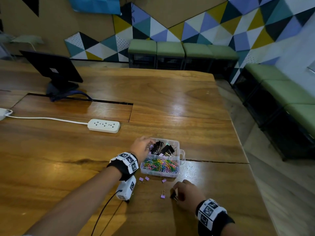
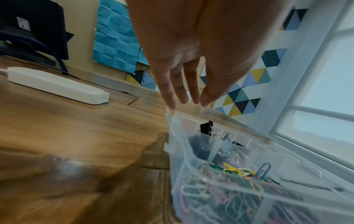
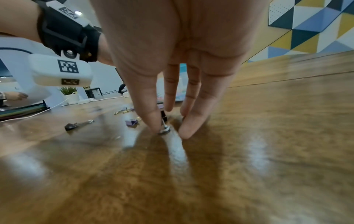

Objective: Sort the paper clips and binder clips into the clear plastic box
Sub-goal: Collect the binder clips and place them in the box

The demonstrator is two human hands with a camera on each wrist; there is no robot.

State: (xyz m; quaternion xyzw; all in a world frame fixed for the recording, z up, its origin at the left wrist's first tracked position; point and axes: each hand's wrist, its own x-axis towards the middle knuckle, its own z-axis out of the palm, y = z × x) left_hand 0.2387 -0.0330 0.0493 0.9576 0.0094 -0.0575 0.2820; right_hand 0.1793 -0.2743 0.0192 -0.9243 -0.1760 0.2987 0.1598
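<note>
The clear plastic box sits on the wooden table, with black binder clips in its far compartment and coloured paper clips in the near one. My left hand hovers over the box's far left corner, its fingers straight and holding nothing. My right hand is down on the table in front of the box, thumb and fingers pinching a black binder clip by its wire handle. Several purple binder clips lie loose between the box and my right hand.
A white power strip with its cord lies to the far left, and a black monitor stands behind it. The table's right edge drops to the floor, with green stools beyond.
</note>
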